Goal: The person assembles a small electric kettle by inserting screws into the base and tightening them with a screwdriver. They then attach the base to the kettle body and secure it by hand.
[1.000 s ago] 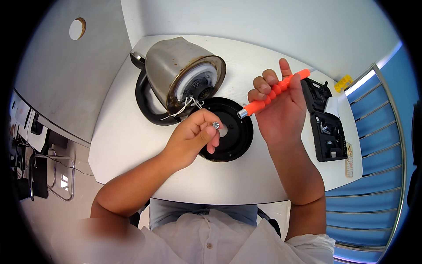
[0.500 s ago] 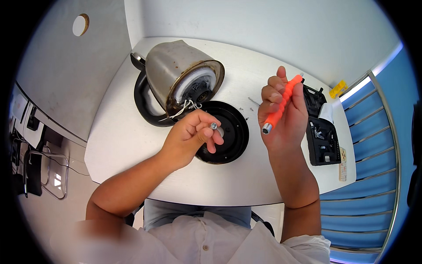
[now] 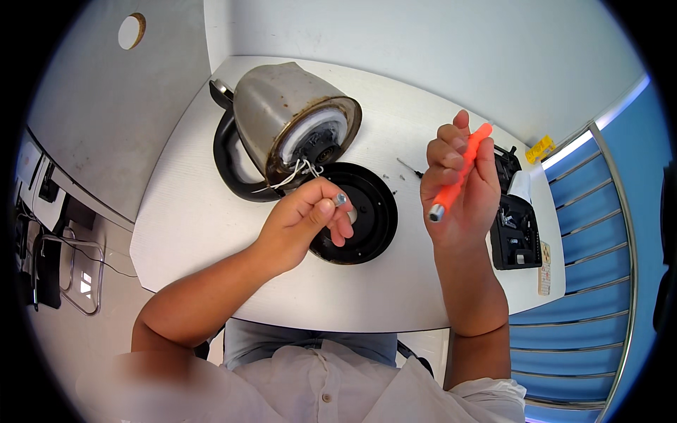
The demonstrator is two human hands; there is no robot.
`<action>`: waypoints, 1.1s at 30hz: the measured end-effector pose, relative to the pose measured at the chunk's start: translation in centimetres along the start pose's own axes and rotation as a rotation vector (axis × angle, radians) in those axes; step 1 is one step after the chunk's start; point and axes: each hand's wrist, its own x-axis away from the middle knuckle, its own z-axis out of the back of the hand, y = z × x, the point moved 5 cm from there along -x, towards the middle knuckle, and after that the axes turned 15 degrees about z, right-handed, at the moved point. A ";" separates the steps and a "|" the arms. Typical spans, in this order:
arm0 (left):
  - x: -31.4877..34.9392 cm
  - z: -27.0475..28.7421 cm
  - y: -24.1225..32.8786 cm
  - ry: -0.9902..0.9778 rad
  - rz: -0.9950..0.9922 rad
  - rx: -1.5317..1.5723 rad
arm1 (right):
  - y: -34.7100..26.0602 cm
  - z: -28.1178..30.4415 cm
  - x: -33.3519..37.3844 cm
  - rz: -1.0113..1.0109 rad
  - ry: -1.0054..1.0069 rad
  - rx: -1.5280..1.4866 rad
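Observation:
My left hand (image 3: 308, 218) pinches a small silver bit (image 3: 340, 199) between thumb and fingertips, above a round black base plate (image 3: 367, 211) on the white table (image 3: 190, 211). My right hand (image 3: 458, 190) holds an orange screwdriver handle (image 3: 460, 173) upright-tilted, its metal socket end pointing down-left. Behind my left hand lies a steel kettle (image 3: 282, 113) on its side, its open bottom facing me with white wires (image 3: 293, 176) hanging out and its black handle on the table.
An open black tool case (image 3: 515, 225) sits at the table's right edge. A thin dark bit (image 3: 409, 168) and tiny screws lie near the base plate. A yellow object (image 3: 539, 149) rests by the blue slatted wall at right.
My right hand has turned the orange screwdriver from nearly level to steeply tilted, socket end down, and drawn it nearer. My left hand stays over the base plate with the bit.

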 end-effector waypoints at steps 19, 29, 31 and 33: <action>0.0 -0.4 -0.4 -0.018 -0.010 -0.056 | 0.6 2.8 5.4 -0.052 -0.799 1.406; 0.0 -0.6 -0.1 0.036 -0.108 -0.282 | -6.2 3.3 3.2 0.408 -0.155 1.154; -0.1 -0.8 -0.3 0.021 -0.103 -0.345 | -7.1 4.5 2.3 0.359 0.010 0.926; -0.1 -1.0 -0.4 -0.022 -0.066 -0.328 | -6.0 5.7 2.1 0.241 0.095 0.770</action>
